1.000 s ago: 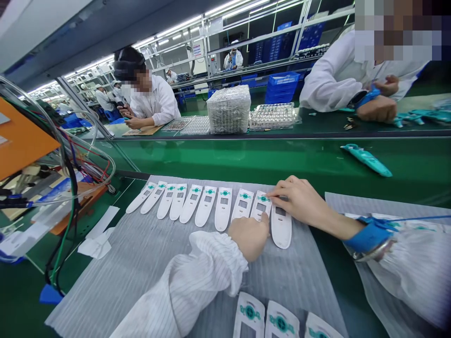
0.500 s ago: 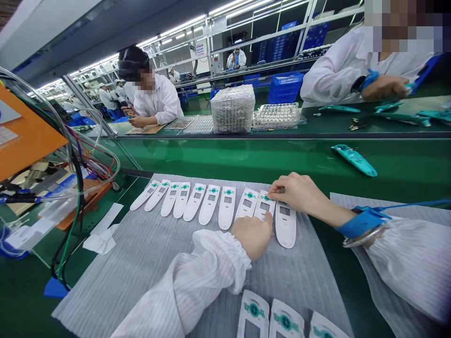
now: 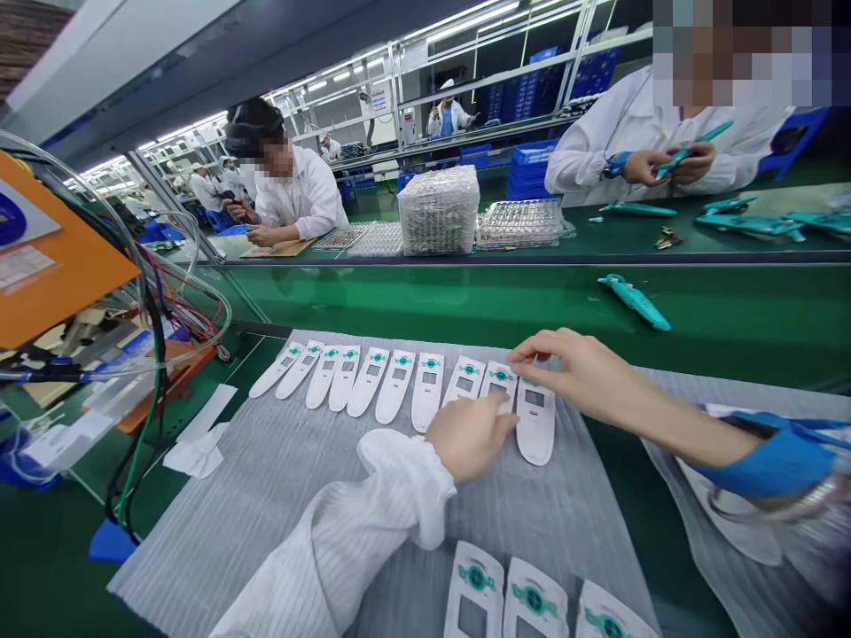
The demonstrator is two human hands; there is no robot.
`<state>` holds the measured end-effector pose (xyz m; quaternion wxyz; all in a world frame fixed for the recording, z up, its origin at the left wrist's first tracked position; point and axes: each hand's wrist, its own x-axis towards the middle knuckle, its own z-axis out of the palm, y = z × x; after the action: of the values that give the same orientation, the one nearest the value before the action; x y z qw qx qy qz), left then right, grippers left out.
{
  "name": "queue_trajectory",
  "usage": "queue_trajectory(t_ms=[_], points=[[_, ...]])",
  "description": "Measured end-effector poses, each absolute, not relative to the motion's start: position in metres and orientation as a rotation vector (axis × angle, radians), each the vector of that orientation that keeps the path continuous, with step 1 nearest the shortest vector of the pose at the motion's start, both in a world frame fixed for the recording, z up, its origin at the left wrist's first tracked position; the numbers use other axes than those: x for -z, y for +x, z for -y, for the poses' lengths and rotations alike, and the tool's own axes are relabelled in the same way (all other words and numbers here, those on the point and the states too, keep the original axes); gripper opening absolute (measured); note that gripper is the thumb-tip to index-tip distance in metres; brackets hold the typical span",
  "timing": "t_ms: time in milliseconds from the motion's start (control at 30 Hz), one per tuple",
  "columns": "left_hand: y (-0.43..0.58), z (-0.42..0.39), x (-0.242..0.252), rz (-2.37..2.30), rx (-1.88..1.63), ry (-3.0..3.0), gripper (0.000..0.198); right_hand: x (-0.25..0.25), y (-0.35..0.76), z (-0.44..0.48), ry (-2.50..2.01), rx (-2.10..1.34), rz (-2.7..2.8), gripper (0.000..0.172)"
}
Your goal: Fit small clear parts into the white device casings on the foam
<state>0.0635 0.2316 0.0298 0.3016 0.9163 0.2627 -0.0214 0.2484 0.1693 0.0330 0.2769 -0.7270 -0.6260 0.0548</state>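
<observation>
A row of white plastic housings, each with a small window and a green part near its top, lies on a foam sheet (image 3: 279, 487). My left hand (image 3: 469, 434) is over the lower part of one housing (image 3: 500, 377), its index finger and thumb apart. My right hand (image 3: 572, 368) reaches in from the right with its fingers stretched out. Its fingertips are at the tops of that housing and the rightmost housing (image 3: 535, 434), whose top they partly cover. Whether the fingertips touch them I cannot tell. Neither hand is seen holding anything.
Nearer me lie more white housings (image 3: 473, 589). A teal casing (image 3: 635, 301) lies on the green strip beyond the row. Cables (image 3: 156, 354) and an orange box (image 3: 59, 257) stand left. Across the bench, a person (image 3: 665, 151) handles a teal casing; a bubble-wrapped stack (image 3: 439, 208) stands mid-bench.
My left hand has drawn back slightly to the left. My right fingers have spread a little and its forearm shows more. The teal casing on the green strip has shifted left.
</observation>
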Motion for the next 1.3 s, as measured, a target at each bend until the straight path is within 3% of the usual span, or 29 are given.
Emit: queue_trajectory(t_ms=[167,267,467,700,833,1000,1167,1300], points=[[0.057,-0.244,-0.043,-0.653,-0.155,1.522,0.061,-0.054,0.209,-0.145,-1.751,-0.445,1.698,0.029],[0.053,-0.243,-0.051,-0.54,-0.181,1.219,0.065,-0.06,0.192,-0.14,-1.709,-0.524,1.732,0.028],[0.048,-0.238,-0.058,-0.502,-0.151,1.262,0.061,-0.065,0.182,-0.14,-1.628,-0.511,1.745,0.023],[0.045,-0.232,-0.057,-0.491,0.06,1.33,0.069,-0.068,0.183,-0.141,-1.657,-0.801,1.828,0.031],[0.044,-0.234,-0.057,-0.458,0.19,1.211,0.071,-0.068,0.184,-0.138,-1.648,-0.624,1.973,0.036],[0.039,-0.239,-0.058,-0.529,0.157,1.227,0.062,-0.06,0.192,-0.139,-1.769,-0.436,1.812,0.037],[0.034,-0.241,-0.051,-0.548,-0.045,1.435,0.026,-0.051,0.203,-0.146,-1.877,-0.438,1.673,0.032],[0.038,-0.242,-0.044,-0.688,-0.108,1.83,0.027,-0.04,0.205,-0.15,-1.894,-0.342,1.713,0.027]])
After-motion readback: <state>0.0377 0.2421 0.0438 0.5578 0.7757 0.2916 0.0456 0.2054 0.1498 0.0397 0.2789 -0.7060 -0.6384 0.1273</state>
